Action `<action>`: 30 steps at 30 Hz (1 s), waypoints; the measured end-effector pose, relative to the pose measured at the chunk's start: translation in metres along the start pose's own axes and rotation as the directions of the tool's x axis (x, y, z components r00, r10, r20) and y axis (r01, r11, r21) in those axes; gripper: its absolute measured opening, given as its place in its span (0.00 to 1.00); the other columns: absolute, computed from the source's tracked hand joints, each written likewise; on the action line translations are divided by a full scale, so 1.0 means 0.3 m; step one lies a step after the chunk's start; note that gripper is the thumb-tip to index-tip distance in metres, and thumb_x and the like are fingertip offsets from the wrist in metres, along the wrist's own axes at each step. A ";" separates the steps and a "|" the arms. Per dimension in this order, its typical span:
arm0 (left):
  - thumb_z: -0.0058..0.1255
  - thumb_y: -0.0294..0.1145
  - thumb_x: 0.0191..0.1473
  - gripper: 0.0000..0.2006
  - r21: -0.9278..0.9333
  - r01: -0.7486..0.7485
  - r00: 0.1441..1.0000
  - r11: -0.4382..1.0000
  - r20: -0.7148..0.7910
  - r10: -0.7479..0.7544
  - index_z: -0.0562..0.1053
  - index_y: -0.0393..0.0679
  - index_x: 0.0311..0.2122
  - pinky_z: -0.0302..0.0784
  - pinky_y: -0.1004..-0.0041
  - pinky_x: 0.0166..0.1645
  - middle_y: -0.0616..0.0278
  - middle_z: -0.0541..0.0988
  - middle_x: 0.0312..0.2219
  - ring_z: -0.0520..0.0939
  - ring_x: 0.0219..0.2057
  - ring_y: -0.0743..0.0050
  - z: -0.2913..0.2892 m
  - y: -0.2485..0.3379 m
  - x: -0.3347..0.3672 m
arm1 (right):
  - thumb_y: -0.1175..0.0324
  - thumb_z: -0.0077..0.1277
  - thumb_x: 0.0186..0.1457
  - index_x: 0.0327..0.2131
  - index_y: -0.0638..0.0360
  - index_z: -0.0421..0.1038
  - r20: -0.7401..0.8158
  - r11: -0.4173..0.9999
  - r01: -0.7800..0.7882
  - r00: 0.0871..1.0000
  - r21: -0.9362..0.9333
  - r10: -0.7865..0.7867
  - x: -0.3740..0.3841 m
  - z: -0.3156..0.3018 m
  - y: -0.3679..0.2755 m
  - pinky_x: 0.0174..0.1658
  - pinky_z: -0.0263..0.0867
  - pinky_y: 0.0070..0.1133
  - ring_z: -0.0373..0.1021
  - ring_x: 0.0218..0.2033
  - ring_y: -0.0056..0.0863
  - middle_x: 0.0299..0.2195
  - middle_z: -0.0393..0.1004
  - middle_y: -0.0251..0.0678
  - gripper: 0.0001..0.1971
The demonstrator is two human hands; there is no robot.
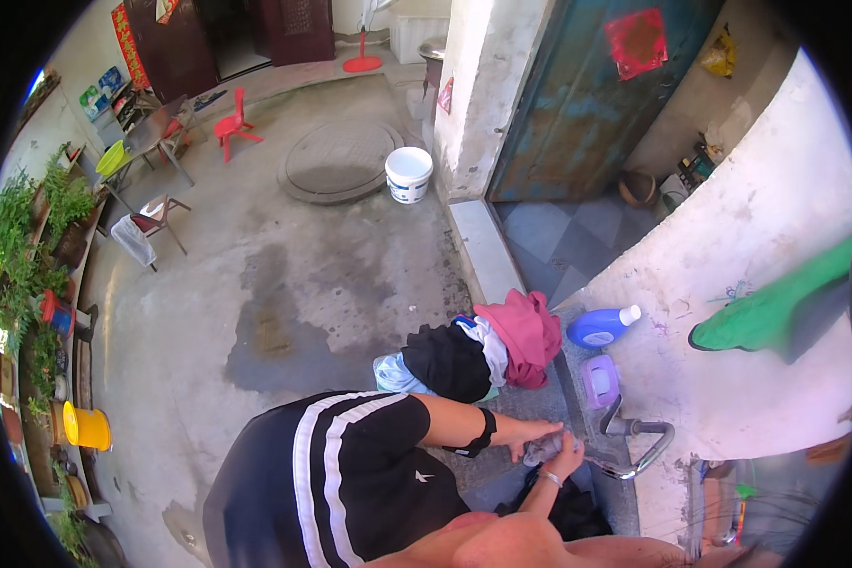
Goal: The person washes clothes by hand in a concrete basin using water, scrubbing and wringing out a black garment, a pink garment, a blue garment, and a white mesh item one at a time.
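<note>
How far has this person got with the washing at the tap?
Nothing visibly finished: no washed items are set aside in view. In hand: the left hand and right hand grip a grey cloth beside the tap. Left: a heap of clothes on the ledge, with a blue detergent bottle beside it.

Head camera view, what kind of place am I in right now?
Probably a home courtyard with an outdoor wash spot. Both hands hold a wet cloth by a tap, with piled clothes and a blue detergent bottle on the ledge; a white bucket stands on the concrete floor.
</note>
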State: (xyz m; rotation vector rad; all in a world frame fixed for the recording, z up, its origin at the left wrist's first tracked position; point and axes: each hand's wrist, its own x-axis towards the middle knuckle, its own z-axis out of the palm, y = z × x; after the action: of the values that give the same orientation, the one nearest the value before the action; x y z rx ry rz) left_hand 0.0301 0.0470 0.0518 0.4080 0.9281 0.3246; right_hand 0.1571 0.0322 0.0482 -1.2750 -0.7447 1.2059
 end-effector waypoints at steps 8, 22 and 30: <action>0.46 0.46 0.50 0.16 -0.228 -0.275 0.957 0.934 0.030 0.290 0.70 0.43 0.34 0.70 0.67 0.30 0.62 0.73 0.29 0.74 0.29 0.72 0.013 -0.075 0.166 | 0.60 0.40 0.53 0.24 0.67 0.62 -0.109 0.625 0.190 0.906 -0.757 -0.408 0.016 -0.049 0.074 0.31 0.58 0.33 0.63 0.26 0.47 0.24 0.67 0.54 0.16; 0.46 0.46 0.50 0.21 -0.046 -0.381 0.921 0.923 0.061 0.384 0.62 0.43 0.43 0.68 0.69 0.37 0.64 0.70 0.37 0.71 0.37 0.71 0.153 -0.049 0.071 | 0.62 0.40 0.54 0.29 0.71 0.63 -0.119 0.673 0.272 0.872 -0.687 -0.474 0.037 -0.151 0.051 0.29 0.61 0.30 0.67 0.26 0.39 0.26 0.69 0.53 0.16; 0.42 0.62 0.45 0.38 -0.035 -0.010 0.996 0.999 0.088 0.013 0.41 0.64 0.58 0.42 0.34 0.51 0.56 0.38 0.59 0.41 0.59 0.42 0.034 -0.018 0.052 | 0.63 0.44 0.54 0.28 0.64 0.65 -0.083 0.977 0.177 0.979 -0.122 -0.187 -0.009 -0.067 0.025 0.30 0.62 0.21 0.63 0.27 0.22 0.27 0.68 0.32 0.12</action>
State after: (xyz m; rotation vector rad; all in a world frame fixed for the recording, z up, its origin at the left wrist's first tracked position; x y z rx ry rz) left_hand 0.0477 0.0470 0.0439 0.3925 0.8328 0.3299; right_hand 0.1732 0.0226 0.0374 -1.3171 -0.8519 0.9602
